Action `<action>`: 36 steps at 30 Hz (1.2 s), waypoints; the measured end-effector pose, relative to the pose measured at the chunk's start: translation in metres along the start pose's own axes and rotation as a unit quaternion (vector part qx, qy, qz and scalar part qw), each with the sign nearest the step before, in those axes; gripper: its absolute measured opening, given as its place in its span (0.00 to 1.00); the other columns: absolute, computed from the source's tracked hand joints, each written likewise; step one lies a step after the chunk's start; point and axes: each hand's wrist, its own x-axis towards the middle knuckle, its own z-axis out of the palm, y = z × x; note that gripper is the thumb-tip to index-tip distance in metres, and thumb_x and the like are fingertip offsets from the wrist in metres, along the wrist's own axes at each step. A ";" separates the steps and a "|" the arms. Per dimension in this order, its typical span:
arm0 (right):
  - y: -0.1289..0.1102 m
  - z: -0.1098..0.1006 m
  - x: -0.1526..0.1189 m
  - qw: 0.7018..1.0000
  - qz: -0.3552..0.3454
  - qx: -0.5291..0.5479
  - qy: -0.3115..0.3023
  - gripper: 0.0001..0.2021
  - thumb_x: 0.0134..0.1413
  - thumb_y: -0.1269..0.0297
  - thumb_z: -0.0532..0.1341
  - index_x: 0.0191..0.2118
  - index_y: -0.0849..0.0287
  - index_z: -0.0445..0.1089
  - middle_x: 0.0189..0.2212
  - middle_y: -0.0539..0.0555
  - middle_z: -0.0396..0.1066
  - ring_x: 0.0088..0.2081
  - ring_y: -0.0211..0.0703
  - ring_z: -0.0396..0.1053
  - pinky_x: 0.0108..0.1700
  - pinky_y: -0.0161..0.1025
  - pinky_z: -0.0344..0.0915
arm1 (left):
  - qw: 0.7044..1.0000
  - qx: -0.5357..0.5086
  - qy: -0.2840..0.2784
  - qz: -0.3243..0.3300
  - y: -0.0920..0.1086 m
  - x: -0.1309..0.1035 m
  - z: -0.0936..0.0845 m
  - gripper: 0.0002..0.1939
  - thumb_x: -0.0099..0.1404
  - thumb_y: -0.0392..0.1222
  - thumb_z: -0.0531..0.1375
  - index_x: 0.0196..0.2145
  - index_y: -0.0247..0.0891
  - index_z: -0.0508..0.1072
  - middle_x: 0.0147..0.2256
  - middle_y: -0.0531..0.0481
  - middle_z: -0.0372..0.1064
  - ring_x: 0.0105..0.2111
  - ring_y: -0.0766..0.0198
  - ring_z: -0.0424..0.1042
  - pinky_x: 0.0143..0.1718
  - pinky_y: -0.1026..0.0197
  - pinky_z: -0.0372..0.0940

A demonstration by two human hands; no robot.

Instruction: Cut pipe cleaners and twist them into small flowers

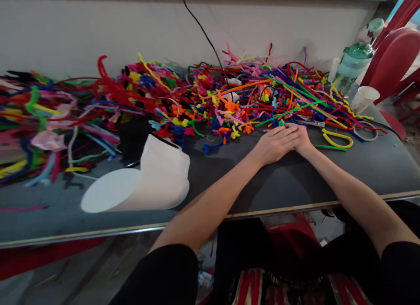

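My left hand (275, 143) lies over my right hand (303, 138) on the dark grey table (262, 182). The left fingers are stretched out flat across the right hand, whose own fingers are mostly hidden. A small green curled piece (281, 123) shows just beyond the hands. Scissors (316, 123) with a yellow-wrapped handle (337, 141) lie right of them, near a straight green pipe cleaner (330, 147). Behind is a large heap of colourful pipe cleaners (229, 106), with small flower shapes among them.
A white paper roll (154, 187) lies left of my arms, with more pipe cleaners (49, 138) at far left. A paper cup (364, 99) and green bottle (354, 62) stand at the right. A black cable (203, 31) hangs down the wall. Red chairs (393, 55) are beyond.
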 end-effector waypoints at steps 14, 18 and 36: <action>-0.005 -0.041 0.009 0.917 -0.014 0.219 -0.333 0.19 0.47 0.49 0.66 0.32 0.65 0.74 0.14 0.41 0.51 0.19 0.28 0.46 0.22 0.35 0.39 | 0.993 0.060 0.093 -0.040 -0.030 -0.013 -0.006 0.13 0.74 0.39 0.50 0.45 0.41 0.75 0.38 0.48 0.73 0.41 0.64 0.72 0.44 0.61 0.65; -0.006 -0.044 0.008 0.897 -0.020 0.219 -0.384 0.20 0.47 0.48 0.66 0.32 0.65 0.76 0.14 0.42 0.53 0.19 0.29 0.47 0.22 0.34 0.42 | 0.990 0.115 0.073 0.024 -0.031 -0.014 -0.011 0.10 0.73 0.37 0.51 0.43 0.42 0.73 0.40 0.49 0.74 0.43 0.64 0.72 0.44 0.61 0.64; -0.021 -0.036 -0.007 0.962 -0.199 -0.073 -0.171 0.11 0.55 0.62 0.58 0.32 0.62 0.75 0.20 0.49 0.68 0.22 0.33 0.59 0.28 0.34 0.53 | 0.945 -0.186 -0.035 -0.267 -0.012 0.000 -0.019 0.18 0.63 0.38 0.51 0.16 0.37 0.58 0.16 0.53 0.54 0.20 0.67 0.58 0.25 0.62 0.52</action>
